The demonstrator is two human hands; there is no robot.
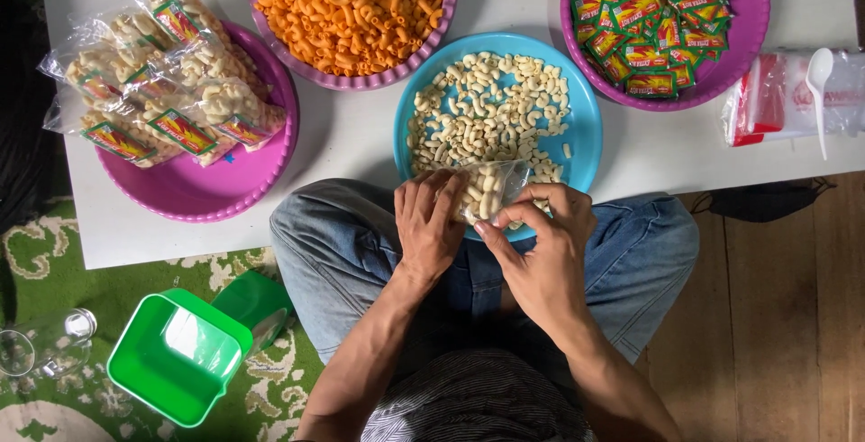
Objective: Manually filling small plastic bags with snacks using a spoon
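Left hand (pixel 431 223): I'm gripping the small clear bag (pixel 491 191).
Right hand (pixel 545 235): pinching the same bag.
Bag: over blue plate (pixel 584 127).

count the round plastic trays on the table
4. A pink tray of filled snack bags at left, a purple tray of orange macaroni top centre, a blue tray of pale macaroni centre, a purple tray of sachets top right.

The low white table (pixel 360 140) sits across my knees. On its left end rests a pink plastic tray (pixel 194 194) piled with sealed clear packets of pale macaroni (pixel 162 82). At its far edge I see a purple fluted bowl of orange macaroni (pixel 347 9), and toward its right end a magenta tray of small red-and-green sachets (pixel 658 23). A white plastic spoon (pixel 820 91) lies at its right edge. Below its left end, on the green patterned rug (pixel 54 262), stands a green plastic container (pixel 180 356).
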